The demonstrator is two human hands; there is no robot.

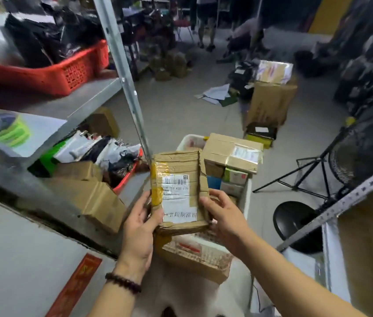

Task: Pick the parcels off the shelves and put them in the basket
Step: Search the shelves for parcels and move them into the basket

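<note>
I hold a small, battered cardboard parcel (178, 191) with a white shipping label, facing up, in both hands. My left hand (141, 225) grips its lower left edge, thumb on top. My right hand (223, 217) grips its lower right edge. The parcel hangs above the white basket (248, 197), which holds several cardboard boxes, among them a large taped box (232, 152) at the far end and a flat box (194, 257) just below the parcel. The grey metal shelves (85, 104) on my left carry more parcels.
A red crate (43, 74) of black bags sits on the upper left shelf; a second red crate (126, 177) and cardboard boxes (98, 202) sit lower down. A black fan on a stand (361, 152), a black stool (295, 223) and a shelf post (341, 204) stand right. Boxes and people's legs lie ahead.
</note>
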